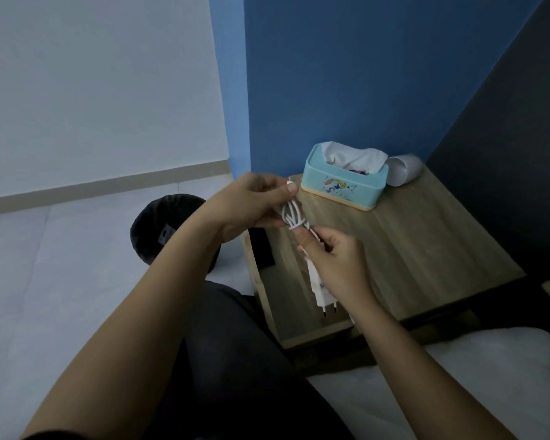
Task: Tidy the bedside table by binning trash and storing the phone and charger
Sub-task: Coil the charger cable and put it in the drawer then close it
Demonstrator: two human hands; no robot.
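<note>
Head view: charger (319, 289) over bedside table (426, 249) edge.

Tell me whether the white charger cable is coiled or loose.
Coiled: the white charger cable is looped into a bundle between left hand and right hand.

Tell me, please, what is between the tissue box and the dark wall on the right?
In the head view, a white cup lies on its side on the bedside table, between the tissue box and the dark wall.
</note>
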